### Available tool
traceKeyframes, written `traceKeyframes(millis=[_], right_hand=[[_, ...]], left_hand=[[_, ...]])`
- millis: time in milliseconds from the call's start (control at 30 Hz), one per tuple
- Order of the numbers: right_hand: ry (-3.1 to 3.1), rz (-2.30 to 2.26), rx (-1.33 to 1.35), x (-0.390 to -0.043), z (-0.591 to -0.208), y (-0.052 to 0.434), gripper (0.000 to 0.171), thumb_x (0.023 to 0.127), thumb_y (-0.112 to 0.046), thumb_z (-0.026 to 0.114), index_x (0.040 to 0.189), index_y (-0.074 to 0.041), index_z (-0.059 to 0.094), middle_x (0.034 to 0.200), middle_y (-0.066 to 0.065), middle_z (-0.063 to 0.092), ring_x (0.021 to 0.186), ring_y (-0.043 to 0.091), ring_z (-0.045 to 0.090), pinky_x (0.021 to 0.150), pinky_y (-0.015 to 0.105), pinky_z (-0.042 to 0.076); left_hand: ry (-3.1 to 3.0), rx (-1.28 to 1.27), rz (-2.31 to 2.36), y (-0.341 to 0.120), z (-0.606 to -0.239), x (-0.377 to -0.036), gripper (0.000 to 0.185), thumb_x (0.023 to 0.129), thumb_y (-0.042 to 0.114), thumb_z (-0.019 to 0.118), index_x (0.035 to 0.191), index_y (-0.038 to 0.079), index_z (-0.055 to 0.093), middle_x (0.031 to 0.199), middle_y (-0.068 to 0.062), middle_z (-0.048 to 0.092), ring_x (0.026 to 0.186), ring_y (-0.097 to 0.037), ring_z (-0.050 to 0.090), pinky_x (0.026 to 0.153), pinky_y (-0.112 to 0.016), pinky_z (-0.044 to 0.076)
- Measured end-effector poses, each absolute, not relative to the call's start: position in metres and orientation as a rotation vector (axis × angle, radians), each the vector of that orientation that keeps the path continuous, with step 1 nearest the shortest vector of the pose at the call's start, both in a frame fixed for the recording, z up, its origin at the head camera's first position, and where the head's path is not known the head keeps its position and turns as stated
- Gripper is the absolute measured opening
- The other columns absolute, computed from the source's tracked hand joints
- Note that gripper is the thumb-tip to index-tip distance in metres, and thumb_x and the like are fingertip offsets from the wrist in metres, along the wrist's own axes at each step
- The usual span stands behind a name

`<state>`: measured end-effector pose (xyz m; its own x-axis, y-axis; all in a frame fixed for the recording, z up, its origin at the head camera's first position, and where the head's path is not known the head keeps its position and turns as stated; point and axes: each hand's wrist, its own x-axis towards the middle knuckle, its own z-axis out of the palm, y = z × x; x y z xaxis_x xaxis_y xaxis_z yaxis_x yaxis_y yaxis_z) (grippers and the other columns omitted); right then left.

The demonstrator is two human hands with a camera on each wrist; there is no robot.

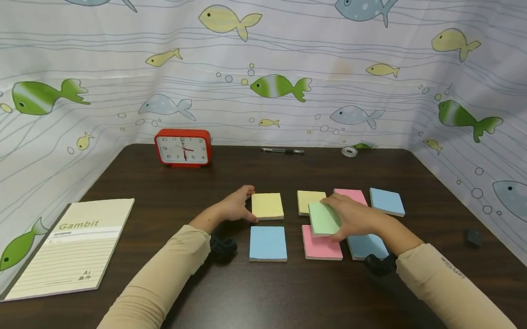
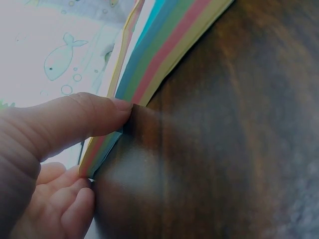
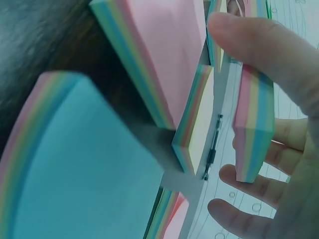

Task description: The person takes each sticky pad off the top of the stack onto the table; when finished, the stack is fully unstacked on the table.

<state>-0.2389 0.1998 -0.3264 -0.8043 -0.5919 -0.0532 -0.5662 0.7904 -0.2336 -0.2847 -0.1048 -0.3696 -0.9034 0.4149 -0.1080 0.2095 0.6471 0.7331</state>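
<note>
My right hand pinches a green sticky note pad by its edges, thumb near and fingers on the far side. The green pad is raised and overlaps a pink pad in the head view; its striped sides show in the right wrist view. At the left, my left hand holds a yellow pad by its left end, with the thumb at the near corner and fingertips at the far one. A blue pad lies just nearer than the yellow one.
Around my right hand lie another yellow pad, another pink pad and blue pads. A red clock, a pen and a tape roll stand farther back. A notebook is at left, a small dark block at right.
</note>
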Motion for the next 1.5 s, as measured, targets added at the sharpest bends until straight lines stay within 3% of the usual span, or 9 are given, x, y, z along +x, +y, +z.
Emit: traceKeyframes(millis=[667,1133,1500], right_hand=[[2.893,-0.473,-0.831,-0.227,-0.331,0.249,0.085,0.052,-0.032,0.082,0.121,-0.002,0.042,0.109,0.010,0.045,0.092,0.024,0.041,0.066,0.032,0.043],[2.905,-0.398,-0.722,-0.221,-0.332,0.285,0.088,0.053,-0.032,0.081,0.122,0.004,0.040,0.109,0.014,0.046,0.093,0.027,0.040,0.072,0.040,0.040],[2.892,-0.390,-0.722,-0.209,-0.331,0.313,0.087,0.053,-0.031,0.081,0.119,0.008,0.041,0.107,0.017,0.046,0.087,0.026,0.042,0.068,0.037,0.039]], left_hand=[[2.601,0.502,1.098,-0.106,-0.370,-0.286,0.089,0.065,0.012,0.077,0.133,-0.001,0.021,0.135,-0.015,0.029,0.124,-0.024,0.028,0.096,-0.037,0.027],[2.612,0.520,1.070,-0.107,-0.370,-0.287,0.088,0.066,0.012,0.076,0.133,-0.001,0.021,0.136,-0.016,0.028,0.124,-0.025,0.028,0.096,-0.037,0.026],[2.604,0.511,1.075,-0.106,-0.370,-0.287,0.089,0.066,0.012,0.077,0.133,-0.001,0.021,0.136,-0.015,0.028,0.124,-0.024,0.028,0.097,-0.037,0.026]])
